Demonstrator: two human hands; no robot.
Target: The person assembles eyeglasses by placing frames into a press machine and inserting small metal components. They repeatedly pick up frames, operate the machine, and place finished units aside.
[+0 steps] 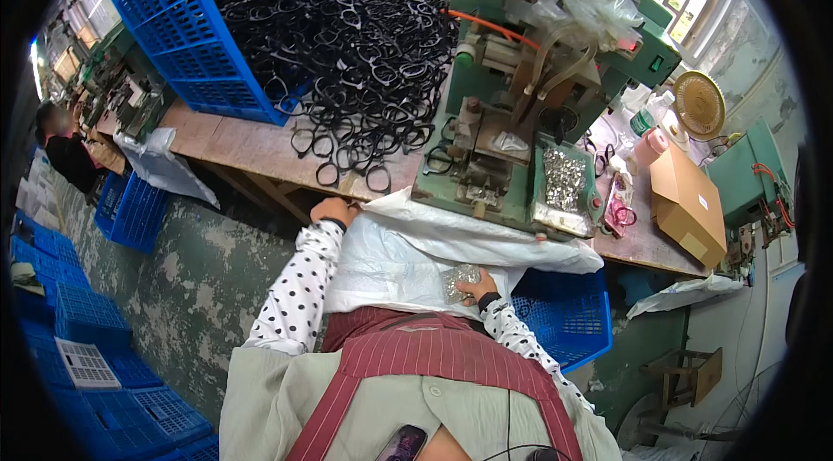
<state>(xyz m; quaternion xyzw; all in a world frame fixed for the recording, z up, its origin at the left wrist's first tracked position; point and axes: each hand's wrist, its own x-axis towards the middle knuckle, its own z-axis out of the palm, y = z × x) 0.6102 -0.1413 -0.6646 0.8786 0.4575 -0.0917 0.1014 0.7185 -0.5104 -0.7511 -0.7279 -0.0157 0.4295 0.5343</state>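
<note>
My right grip (477, 286) is closed around a clear plastic bag (459, 282) of small silvery pieces, thumb and fingers pinching its right side. The bag is just above or on the white sheet (382, 261), which spans from the worktop (234, 141) edge to my lap; I cannot tell whether it touches. My left grip (334, 210) is curled at the worktop's front edge, by the sheet's left corner; whether it pinches the sheet I cannot tell.

Before me stands a green bench press (482, 153), with a tray (564, 222) of loose silvery metal parts (564, 176) at its right. One black frame lies on the left part of its base. To the left, a big heap of black eyeglass frames (364, 53) spreads over the worktop from a tilted blue crate (186, 23), a few frames reaching near the front edge. Right of the tray are a pink spool (651, 147) and a cardboard box (690, 200). A blue bin (568, 313) sits below, right of my right grip.
</note>
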